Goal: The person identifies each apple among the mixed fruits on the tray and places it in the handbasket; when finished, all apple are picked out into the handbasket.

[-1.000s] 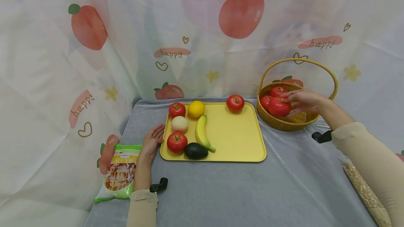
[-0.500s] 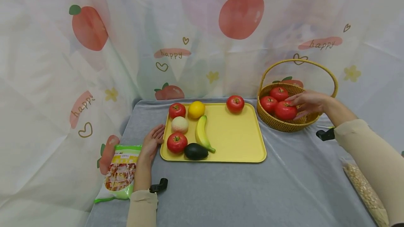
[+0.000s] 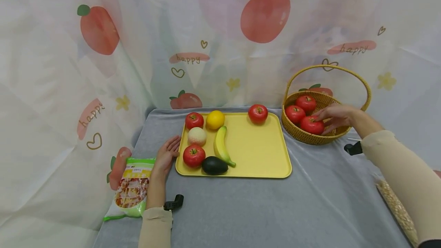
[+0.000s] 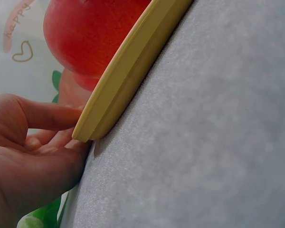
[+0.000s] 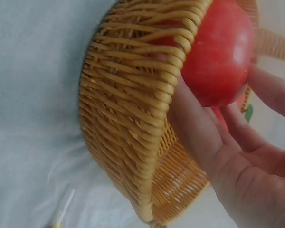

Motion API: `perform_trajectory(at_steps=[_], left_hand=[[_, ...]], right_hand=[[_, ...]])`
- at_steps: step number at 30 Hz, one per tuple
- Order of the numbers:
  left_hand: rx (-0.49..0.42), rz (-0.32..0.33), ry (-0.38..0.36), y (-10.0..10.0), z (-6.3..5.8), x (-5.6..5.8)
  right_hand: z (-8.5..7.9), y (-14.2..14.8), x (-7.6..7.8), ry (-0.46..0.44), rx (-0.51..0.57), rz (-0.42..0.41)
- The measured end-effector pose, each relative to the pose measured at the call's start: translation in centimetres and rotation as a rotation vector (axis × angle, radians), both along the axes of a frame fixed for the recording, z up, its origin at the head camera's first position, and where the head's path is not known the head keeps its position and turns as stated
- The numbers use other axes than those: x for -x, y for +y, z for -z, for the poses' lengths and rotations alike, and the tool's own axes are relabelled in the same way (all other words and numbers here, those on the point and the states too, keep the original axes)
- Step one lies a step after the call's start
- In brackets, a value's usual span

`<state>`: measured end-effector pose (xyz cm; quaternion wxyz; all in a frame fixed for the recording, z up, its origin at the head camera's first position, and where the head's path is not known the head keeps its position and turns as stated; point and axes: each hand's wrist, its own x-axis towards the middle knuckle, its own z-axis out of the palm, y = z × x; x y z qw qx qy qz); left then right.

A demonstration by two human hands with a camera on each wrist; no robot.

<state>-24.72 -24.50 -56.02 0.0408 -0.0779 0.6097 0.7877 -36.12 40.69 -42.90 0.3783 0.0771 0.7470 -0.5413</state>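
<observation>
In the wicker basket (image 3: 303, 135) at the back right sit three red apples. My right hand (image 3: 335, 116) reaches in over its right side and grips the front apple (image 3: 311, 125), thumb and fingers around it; this apple (image 5: 221, 57) rises above the rim in the right wrist view. Beside the yellow tray (image 3: 258, 152), my left hand (image 3: 167, 154) lies with fingers fairly straight, touching the left edge. The tray carries a banana (image 3: 221, 146), a dark green avocado (image 3: 214, 165), a yellow lemon (image 3: 215, 119), a pale round fruit (image 3: 197, 136) and three red apples, one (image 3: 257, 114) at the back right.
A green and white food bag (image 3: 132, 192) lies left of my left forearm. Another long bag of pale grains (image 3: 396, 206) lies at the right, partly under my right sleeve. The basket's tall handle (image 3: 327, 66) arches above it. A printed curtain (image 3: 213, 30) hangs behind the grey cloth.
My right hand has lowered the front apple and moved it slightly right inside the basket. The two other basket apples show more fully now. My left hand stays at the tray.
</observation>
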Motion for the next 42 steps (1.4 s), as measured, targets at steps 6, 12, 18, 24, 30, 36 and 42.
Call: perform_trajectory(at_steps=[6,12,18,24,30,36,42], left_hand=[[0.003,-0.003,0.002,0.0,0.0,-0.1],[-0.005,0.004,0.010,-0.1,0.0,-0.1],[-0.010,0.000,0.014,-0.1,-0.1,0.0],[-0.018,-0.008,0.014,0.0,-0.1,-0.1],[-0.017,-0.010,0.023,0.0,-0.1,0.0],[-0.013,-0.003,0.031,0.0,-0.1,0.0],[-0.011,0.000,0.025,0.0,0.1,0.0]], right_hand=[[0.6,-0.9,-0.1,0.026,-0.029,-0.002],[1.0,-1.8,-0.1,0.058,-0.040,0.008],[1.5,-2.9,0.0,0.083,0.007,0.021],[2.0,-3.6,0.4,0.093,0.053,0.066],[2.0,-3.5,0.5,0.067,0.058,0.075],[2.0,-2.8,0.7,0.053,0.077,0.062],[1.0,-2.5,-0.1,0.096,0.047,0.081]])
